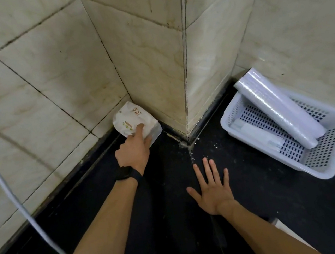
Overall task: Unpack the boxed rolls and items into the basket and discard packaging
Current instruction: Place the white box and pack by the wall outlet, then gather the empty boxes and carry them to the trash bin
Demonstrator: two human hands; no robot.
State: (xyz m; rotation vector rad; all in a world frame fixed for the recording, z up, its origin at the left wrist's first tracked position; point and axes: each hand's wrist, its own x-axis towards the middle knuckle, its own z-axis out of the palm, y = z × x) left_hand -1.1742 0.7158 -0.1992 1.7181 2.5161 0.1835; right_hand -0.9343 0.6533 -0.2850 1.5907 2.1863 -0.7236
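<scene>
Right hand is flat on the dark counter, fingers spread, holding nothing. Left hand grips a white package tucked in the tiled corner, while the white basket off right holds a plastic-wrap roll leaning over its rim.

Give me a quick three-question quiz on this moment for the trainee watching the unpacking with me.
1. True or false: the left hand is on the white printed packet in the wall corner.
2. What leans out over the rim of the white basket?
   A. a clear film roll
   B. a glass jar
   C. a folded towel
3. Fill in: the right hand is spread ____ over the black counter, holding nothing.

Key
1. True
2. A
3. open
</scene>
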